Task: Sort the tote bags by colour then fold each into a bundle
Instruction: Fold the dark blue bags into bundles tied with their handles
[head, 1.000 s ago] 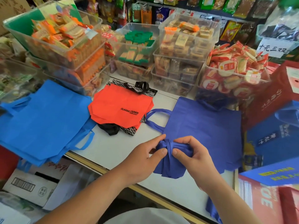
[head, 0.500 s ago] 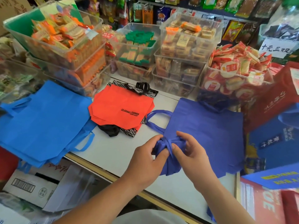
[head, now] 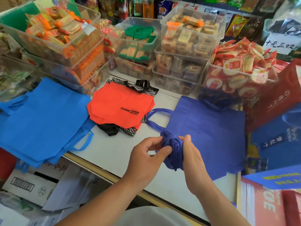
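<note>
Reader: Both hands gripped what, and how?

Describer: Left hand (head: 146, 154) and right hand (head: 192, 160) each clasped one side of a scrunched dark-blue bundle (head: 172, 149); fingers and thumbs curled into the cloth; nothing else was held. It sat low over the white counter (head: 110, 154), at the near-left corner of a flat dark-blue tote (head: 210, 128).

Reader: What lay around it, biggest first?

Describer: Widest was a pile of light-blue totes (head: 42, 121) at the left, hanging over the counter's front edge; next came the flat dark-blue tote at the right, one handle loop trailing leftward; then a small stack of orange-red totes (head: 117, 105) in the middle, resting on a black patterned tote (head: 147, 91); clear tubs of wrapped snacks (head: 187, 46) stood behind them all.

Reader: How far along did the work seem?

Describer: Sorting looked mostly done, since each colour lay in its own place; folding looked barely begun; only this one bundle showed, and it seemed unfinished; every other tote lay flat. Whether a handle was wound round the bundle, I could not tell.
</note>
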### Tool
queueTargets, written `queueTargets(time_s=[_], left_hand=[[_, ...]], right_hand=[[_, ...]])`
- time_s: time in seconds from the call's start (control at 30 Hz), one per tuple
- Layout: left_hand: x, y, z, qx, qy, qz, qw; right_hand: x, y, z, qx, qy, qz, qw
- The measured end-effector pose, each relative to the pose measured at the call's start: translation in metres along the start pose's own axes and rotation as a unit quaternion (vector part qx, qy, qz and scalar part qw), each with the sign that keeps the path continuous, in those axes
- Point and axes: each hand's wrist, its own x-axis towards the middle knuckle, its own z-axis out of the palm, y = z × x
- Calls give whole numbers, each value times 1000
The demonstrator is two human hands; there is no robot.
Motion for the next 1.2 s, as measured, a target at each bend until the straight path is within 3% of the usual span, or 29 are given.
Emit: queueTargets(time_s=[0.2, 0.37, 0.5, 0.73, 0.9, 1.03, 1.2], left_hand=[[-1, -3, 6, 0, 15, -11, 1000], [5, -8, 6, 47, -37, 16, 998], [14, -7, -2, 22, -77, 27, 996], [18, -9, -4, -9, -131, -21, 991], [16, -12, -6, -65, -189, -80, 976], [17, -10, 0, -89, -151, -119, 977], [29, -11, -3, -13, -34, -115, 993]], right_hand=[[11, 6, 0, 5, -52, 35, 998], [17, 5, -4, 85, -79, 50, 992], [17, 10, -6, 75, -85, 18, 993], [20, 14, -12, 148, -54, 12, 987], [21, 13, -19, 138, -120, 15, 983], [20, 15, -17, 90, -151, -7, 984], [23, 16, -27, 169, -137, 20, 976]])
